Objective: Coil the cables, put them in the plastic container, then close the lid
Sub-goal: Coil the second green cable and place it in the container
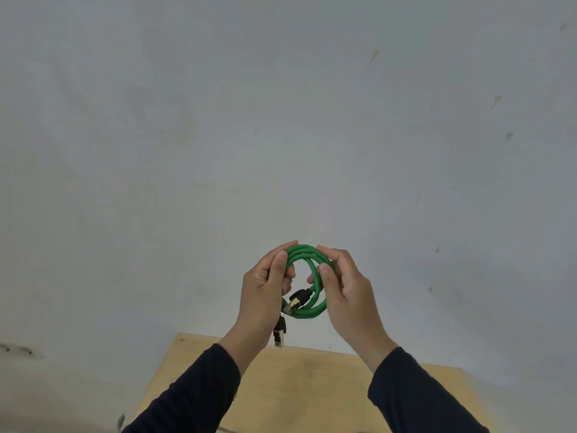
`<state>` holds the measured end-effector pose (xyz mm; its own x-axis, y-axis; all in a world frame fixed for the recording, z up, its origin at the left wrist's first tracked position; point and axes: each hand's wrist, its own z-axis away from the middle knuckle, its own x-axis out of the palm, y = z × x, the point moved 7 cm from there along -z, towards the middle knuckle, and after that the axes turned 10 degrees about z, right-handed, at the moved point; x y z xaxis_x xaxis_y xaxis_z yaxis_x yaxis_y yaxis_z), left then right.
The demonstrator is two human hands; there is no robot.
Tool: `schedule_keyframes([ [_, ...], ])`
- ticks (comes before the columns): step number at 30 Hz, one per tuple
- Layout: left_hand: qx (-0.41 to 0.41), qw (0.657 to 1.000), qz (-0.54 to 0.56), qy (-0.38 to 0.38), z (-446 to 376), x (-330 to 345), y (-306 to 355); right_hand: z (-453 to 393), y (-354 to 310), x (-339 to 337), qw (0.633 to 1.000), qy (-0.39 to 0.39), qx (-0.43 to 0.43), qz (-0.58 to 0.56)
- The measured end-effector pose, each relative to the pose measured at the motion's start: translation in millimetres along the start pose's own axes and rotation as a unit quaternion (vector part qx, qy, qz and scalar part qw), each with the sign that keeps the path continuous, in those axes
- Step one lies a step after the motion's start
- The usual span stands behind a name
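A green cable (307,254) is wound into a small coil held up in front of a white wall. My left hand (265,289) grips the coil's left side, thumb over the loops. My right hand (343,285) grips the right side, thumb pressing the strands. One black plug with a gold tip (296,301) lies across the coil's lower middle. A second black plug with a silver tip (278,334) hangs down below my left hand. The plastic container is out of view.
A light wooden table (299,389) lies below my arms, its far edge against the white wall (281,120). A wall socket (18,350) sits low at the far left.
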<state>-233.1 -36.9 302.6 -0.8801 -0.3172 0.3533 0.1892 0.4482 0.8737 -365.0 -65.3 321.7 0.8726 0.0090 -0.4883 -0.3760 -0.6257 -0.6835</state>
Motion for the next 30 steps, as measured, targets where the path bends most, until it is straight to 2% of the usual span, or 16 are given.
schedule_keyframes([
  [3, -0.004, 0.999, 0.015, 0.029, 6, 0, -6, 12, -7, 15, 0.997, 0.049, -0.019, 0.059],
  [7, -0.027, 0.998, 0.008, 0.049, 18, -11, -22, 23, 0, 30, 0.994, 0.04, -0.012, 0.099],
  [12, -0.069, 0.996, -0.008, 0.048, 44, -29, -54, 55, 21, 47, 0.991, 0.024, 0.038, 0.129],
  [21, -0.173, 0.983, -0.054, -0.039, 142, -49, -136, 185, 80, 59, 0.974, -0.009, 0.183, 0.13],
  [25, -0.23, 0.964, -0.107, -0.075, 191, -46, -172, 238, 106, 51, 0.953, -0.022, 0.259, 0.158],
  [30, -0.311, 0.934, -0.153, -0.09, 227, -45, -208, 274, 136, 48, 0.932, -0.082, 0.305, 0.175],
])
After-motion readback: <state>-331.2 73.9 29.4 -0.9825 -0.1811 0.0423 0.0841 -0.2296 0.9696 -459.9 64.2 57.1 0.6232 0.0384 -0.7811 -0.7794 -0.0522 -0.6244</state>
